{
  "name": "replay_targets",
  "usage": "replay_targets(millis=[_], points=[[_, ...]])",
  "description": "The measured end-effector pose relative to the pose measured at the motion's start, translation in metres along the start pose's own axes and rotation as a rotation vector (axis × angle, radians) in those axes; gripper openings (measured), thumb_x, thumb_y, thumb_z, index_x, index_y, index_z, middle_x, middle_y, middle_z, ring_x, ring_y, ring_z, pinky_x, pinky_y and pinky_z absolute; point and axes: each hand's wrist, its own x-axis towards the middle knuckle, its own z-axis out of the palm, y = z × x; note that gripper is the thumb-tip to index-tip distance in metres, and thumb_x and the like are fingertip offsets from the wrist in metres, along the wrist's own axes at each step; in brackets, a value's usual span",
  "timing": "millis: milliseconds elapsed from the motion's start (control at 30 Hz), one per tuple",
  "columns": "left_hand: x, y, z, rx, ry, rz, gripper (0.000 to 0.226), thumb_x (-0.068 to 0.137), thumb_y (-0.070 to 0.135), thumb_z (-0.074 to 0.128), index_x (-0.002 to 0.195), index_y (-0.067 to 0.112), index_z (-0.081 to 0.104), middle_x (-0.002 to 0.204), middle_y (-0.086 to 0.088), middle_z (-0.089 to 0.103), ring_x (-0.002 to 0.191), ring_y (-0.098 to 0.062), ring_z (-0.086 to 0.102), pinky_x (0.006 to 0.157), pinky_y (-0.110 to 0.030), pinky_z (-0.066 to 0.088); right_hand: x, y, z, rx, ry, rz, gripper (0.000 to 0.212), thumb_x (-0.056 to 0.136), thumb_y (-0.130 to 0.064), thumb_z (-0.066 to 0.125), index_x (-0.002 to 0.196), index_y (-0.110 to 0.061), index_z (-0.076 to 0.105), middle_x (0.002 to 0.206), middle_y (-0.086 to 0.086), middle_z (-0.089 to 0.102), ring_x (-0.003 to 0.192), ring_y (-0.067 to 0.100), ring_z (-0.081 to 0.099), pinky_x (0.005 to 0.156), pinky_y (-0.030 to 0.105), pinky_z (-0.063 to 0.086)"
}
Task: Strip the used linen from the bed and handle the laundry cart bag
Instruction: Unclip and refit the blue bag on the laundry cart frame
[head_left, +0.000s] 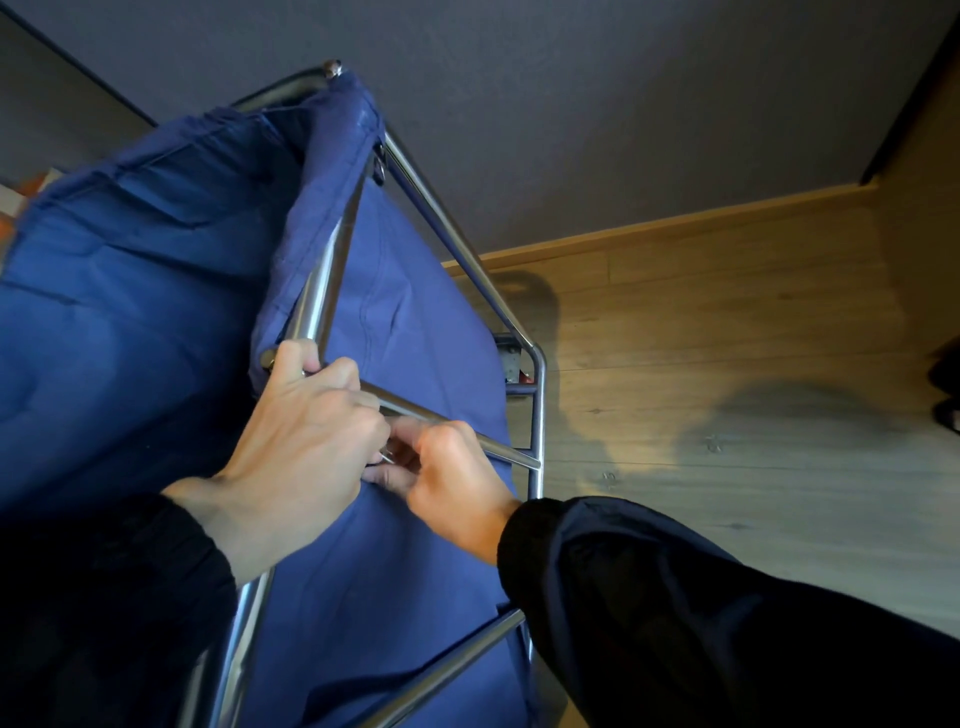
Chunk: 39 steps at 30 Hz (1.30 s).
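At the cart frame (321, 291)'s near corner, the left hand (306, 431) curls over the crossbar where it meets the slanting tube. Touching it, the right hand (457, 483) pinches a small metal fitting (387, 457) at the edge of the blue laundry bag (130, 312), which hangs inside the frame above the wooden floor (727, 338).

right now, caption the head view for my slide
The left hand grips the metal cart frame while the right hand pinches the blue laundry bag beside it.
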Motion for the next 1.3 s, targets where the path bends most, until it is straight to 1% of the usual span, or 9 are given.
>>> replay_targets(millis=[133,300,500,667,800,933,1067,1233,1300], points=[[0.0,-0.002,-0.001,-0.044,0.044,0.064,0.037,0.04,-0.006,0.079,0.044,0.016,0.05,0.051,-0.001,0.046,0.054,-0.029,0.047,0.063,-0.042,0.024,0.002,-0.001,0.001,0.0,-0.012,0.004,0.009,0.085,-0.008,0.068,0.091,-0.011,0.062,0.074,0.011,0.061,0.071,0.028,0.057,0.073,0.041,0.05],[-0.001,-0.008,0.002,-0.071,0.052,0.124,0.041,0.042,-0.004,0.08,0.047,0.02,0.047,0.052,0.003,0.043,0.056,-0.025,0.045,0.063,-0.042,0.026,0.002,-0.003,0.0,0.01,-0.001,-0.002,0.012,0.085,-0.009,0.07,0.09,-0.016,0.061,0.069,0.0,0.055,0.063,0.014,0.048,0.068,0.03,0.049],[0.004,-0.011,-0.001,-0.09,0.051,0.172,0.041,0.052,0.001,0.075,0.05,0.024,0.042,0.052,0.004,0.043,0.054,-0.024,0.046,0.06,-0.045,0.04,0.0,-0.004,0.01,0.145,0.118,0.013,0.009,0.087,-0.011,0.068,0.093,-0.005,0.062,0.076,0.021,0.061,0.071,0.038,0.055,0.07,0.05,0.049],[0.002,-0.011,-0.002,-0.04,0.084,0.247,0.03,0.071,0.01,0.045,0.043,0.021,0.043,0.045,0.008,0.041,0.051,-0.019,0.041,0.063,-0.036,0.026,0.002,0.0,0.011,0.112,0.128,0.042,0.012,0.085,-0.011,0.069,0.096,-0.012,0.064,0.075,0.009,0.063,0.074,0.029,0.056,0.075,0.045,0.052],[0.001,-0.01,-0.003,-0.045,0.081,0.218,0.021,0.065,0.008,0.054,0.048,0.019,0.05,0.049,0.006,0.042,0.056,-0.021,0.043,0.064,-0.036,0.027,0.001,0.0,0.011,0.101,0.109,0.102,0.023,0.083,-0.01,0.071,0.081,-0.028,0.058,0.07,-0.009,0.059,0.068,0.008,0.053,0.07,0.028,0.049],[-0.004,-0.007,-0.006,-0.081,0.172,0.116,0.014,0.074,0.016,0.058,0.061,0.016,0.062,0.059,0.003,0.049,0.064,-0.024,0.049,0.071,-0.039,0.032,-0.002,-0.001,0.006,0.021,0.101,0.147,0.013,0.083,-0.014,0.072,0.091,-0.014,0.062,0.069,-0.001,0.059,0.061,0.008,0.049,0.062,0.023,0.045],[-0.018,-0.005,-0.018,-0.181,0.266,-0.013,0.03,0.092,0.027,0.041,0.079,0.016,0.066,0.083,0.003,0.059,0.078,-0.025,0.057,0.081,-0.04,0.034,-0.002,-0.008,0.004,-0.056,0.09,0.205,0.033,0.085,-0.014,0.066,0.117,-0.019,0.059,0.082,0.004,0.067,0.074,0.017,0.06,0.076,0.033,0.052],[-0.027,-0.009,-0.018,-0.59,0.407,-0.481,0.019,0.092,0.026,0.048,0.093,0.01,0.059,0.112,-0.005,0.046,0.1,-0.025,0.049,0.088,-0.039,0.039,0.014,-0.039,-0.008,-0.165,0.07,0.231,0.045,0.089,-0.018,0.058,0.132,-0.019,0.049,0.088,-0.006,0.063,0.081,0.018,0.061,0.079,0.039,0.053],[-0.026,-0.008,-0.02,-0.724,0.468,-0.661,0.008,0.092,0.013,0.056,0.094,0.005,0.058,0.117,-0.01,0.04,0.104,-0.013,0.042,0.095,-0.026,0.034,0.025,-0.058,-0.015,-0.191,0.046,0.24,0.044,0.09,-0.016,0.056,0.134,-0.016,0.048,0.09,-0.007,0.061,0.083,0.019,0.062,0.079,0.039,0.053]])
